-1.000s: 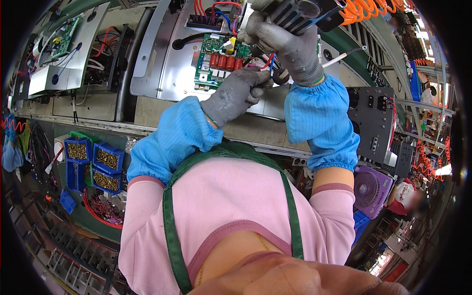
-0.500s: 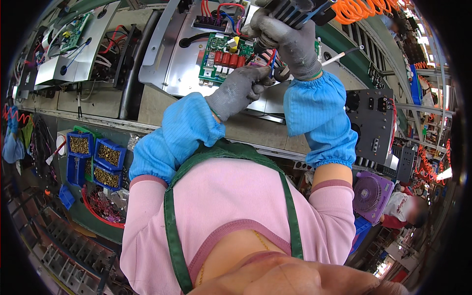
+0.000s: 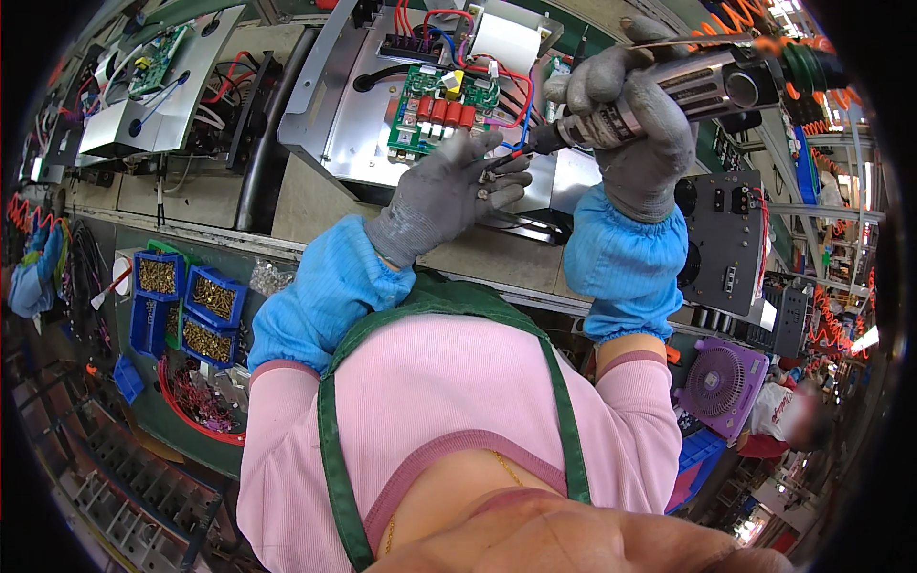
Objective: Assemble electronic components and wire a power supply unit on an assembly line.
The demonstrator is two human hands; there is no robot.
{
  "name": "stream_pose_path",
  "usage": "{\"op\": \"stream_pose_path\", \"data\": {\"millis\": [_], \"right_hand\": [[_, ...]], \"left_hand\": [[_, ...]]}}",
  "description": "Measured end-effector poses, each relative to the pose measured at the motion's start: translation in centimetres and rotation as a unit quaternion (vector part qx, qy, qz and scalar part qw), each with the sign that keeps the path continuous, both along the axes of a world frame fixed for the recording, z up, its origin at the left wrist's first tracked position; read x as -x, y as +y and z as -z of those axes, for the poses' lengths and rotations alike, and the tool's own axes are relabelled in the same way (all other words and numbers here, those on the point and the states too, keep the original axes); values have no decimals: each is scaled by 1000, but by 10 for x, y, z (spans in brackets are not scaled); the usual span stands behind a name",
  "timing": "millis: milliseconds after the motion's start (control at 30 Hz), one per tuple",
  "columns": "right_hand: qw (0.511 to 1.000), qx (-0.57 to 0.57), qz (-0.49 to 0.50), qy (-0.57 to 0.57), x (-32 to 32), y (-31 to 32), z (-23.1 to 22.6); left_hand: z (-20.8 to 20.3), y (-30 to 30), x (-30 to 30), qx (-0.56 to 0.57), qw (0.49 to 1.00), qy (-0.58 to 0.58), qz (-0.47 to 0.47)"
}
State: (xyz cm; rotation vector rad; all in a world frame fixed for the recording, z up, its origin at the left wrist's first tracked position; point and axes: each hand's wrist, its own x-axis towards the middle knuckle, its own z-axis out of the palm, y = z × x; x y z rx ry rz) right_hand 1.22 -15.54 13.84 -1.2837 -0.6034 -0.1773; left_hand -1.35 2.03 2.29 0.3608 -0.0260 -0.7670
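Observation:
My right hand (image 3: 642,129) is wrapped round a power screwdriver (image 3: 707,88), held almost level with its bit pointing left. The bit's tip is close to the fingers of my left hand (image 3: 435,196). That hand is turned partly palm up, its fingers loosely curled, with what look like small screws (image 3: 483,194) resting on them. Both hands wear grey gloves. Just beyond my left hand, a green circuit board (image 3: 411,129) with red cylindrical parts sits in an open metal chassis (image 3: 330,124). Red, blue and black wires (image 3: 521,91) run beside the board.
Another open chassis (image 3: 153,86) stands at the left. Blue bins (image 3: 210,320) of brass-coloured fasteners lie on the lower-left bench. A black panel with fans (image 3: 731,239) is at the right, above a purple fan (image 3: 716,382). Orange coiled hoses (image 3: 745,19) hang at upper right.
My right hand has swung the screwdriver down from upright to nearly level, its bit moving toward my left hand. My left hand has drawn slightly left and opened its fingers somewhat.

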Motion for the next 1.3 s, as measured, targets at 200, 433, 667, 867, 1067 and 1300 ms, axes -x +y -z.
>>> {"op": "stream_pose_path", "data": {"millis": [200,433,667,867,1067,1300], "right_hand": [[999,-16,13,-34,5,-15,1],[989,-138,-43,-36,7,-24,-1],[991,-93,-74,-57,5,-34,2],[979,-194,-57,-29,14,-18,1],[992,-100,35,-68,11,-22,1],[982,-175,51,-47,13,-18,1]], "left_hand": [[13,8,2,-168,983,-71,29],[28,12,-4,-139,988,-71,-3],[21,4,2,-260,931,-231,-116],[29,-1,-4,-236,942,-225,-74],[14,0,-2,-267,936,-213,-82],[24,0,-2,-268,941,-177,-108]]}}
